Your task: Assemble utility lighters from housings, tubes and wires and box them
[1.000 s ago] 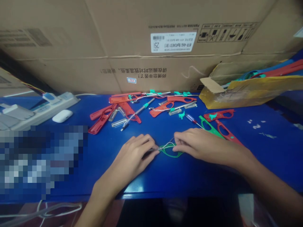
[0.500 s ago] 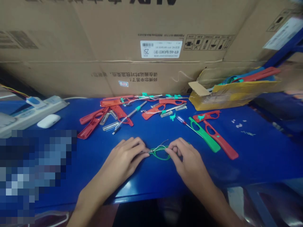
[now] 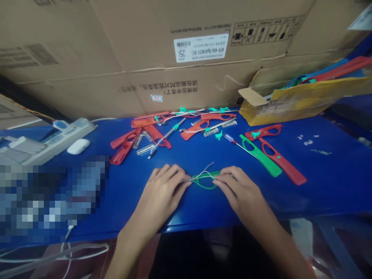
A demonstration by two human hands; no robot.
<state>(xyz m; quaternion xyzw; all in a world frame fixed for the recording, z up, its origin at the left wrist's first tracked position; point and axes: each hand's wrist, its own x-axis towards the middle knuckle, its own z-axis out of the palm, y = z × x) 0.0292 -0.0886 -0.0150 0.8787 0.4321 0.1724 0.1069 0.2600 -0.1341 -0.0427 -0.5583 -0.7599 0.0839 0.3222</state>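
Both hands are at a green lighter casing [image 3: 205, 187] with a large finger loop, low over the table. My left hand [image 3: 170, 186] is closed in a pinch on the casing's left end, where a small metal part shows at the fingertips. My right hand [image 3: 240, 186] is closed at the other end, its thumb and fingers by the loop and a white wire [image 3: 207, 173]. A thin grey wire end [image 3: 209, 166] sticks up behind the loop. My fingers hide both ends of the casing.
Red casings [image 3: 158, 135], metal tubes and clear cylinders lie behind my hands. A screwdriver [image 3: 232, 140], a green casing half [image 3: 266, 161] and a red one [image 3: 286, 164] lie right. A yellow-taped box [image 3: 290, 106] and power strip [image 3: 66, 133] flank them.
The view has shifted, so everything sits differently in frame. My right fingers have straightened and lie more along the casing's right end. The left hand keeps its pinch.
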